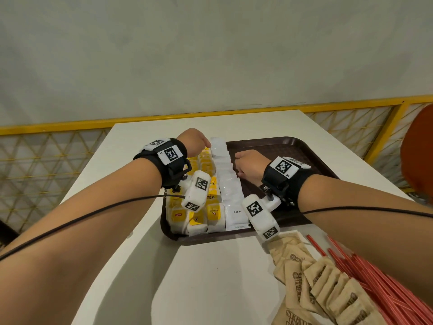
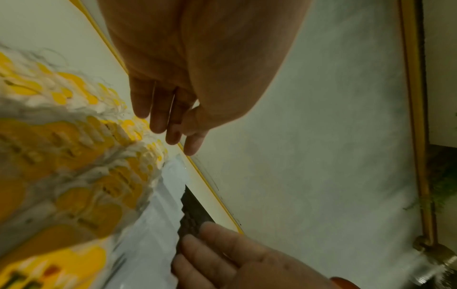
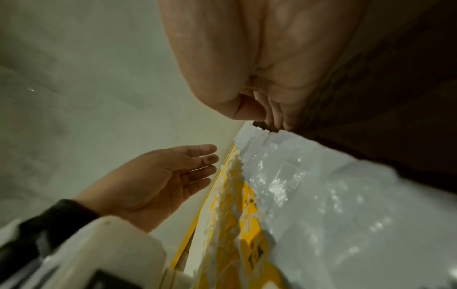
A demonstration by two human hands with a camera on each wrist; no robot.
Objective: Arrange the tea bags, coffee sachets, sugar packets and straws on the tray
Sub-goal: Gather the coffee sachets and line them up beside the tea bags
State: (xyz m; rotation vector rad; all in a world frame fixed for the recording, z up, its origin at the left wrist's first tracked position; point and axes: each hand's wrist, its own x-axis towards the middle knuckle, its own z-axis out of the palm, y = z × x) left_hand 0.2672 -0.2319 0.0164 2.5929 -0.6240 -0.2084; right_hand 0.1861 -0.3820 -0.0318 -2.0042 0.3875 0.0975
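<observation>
The left hand, fingers relaxed and holding nothing, hovered above the tea bags. The right hand pressed straight fingers against the sachets on the tray. Best to push evenly along the row, I think, so no sachet buckles.

Glossy coffee sachets, textured tray

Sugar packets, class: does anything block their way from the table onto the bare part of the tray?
Only the right hand and forearm cross above it. The sugar packets lie beside the straws; the tray is bare right of the coffee sachets.
</observation>
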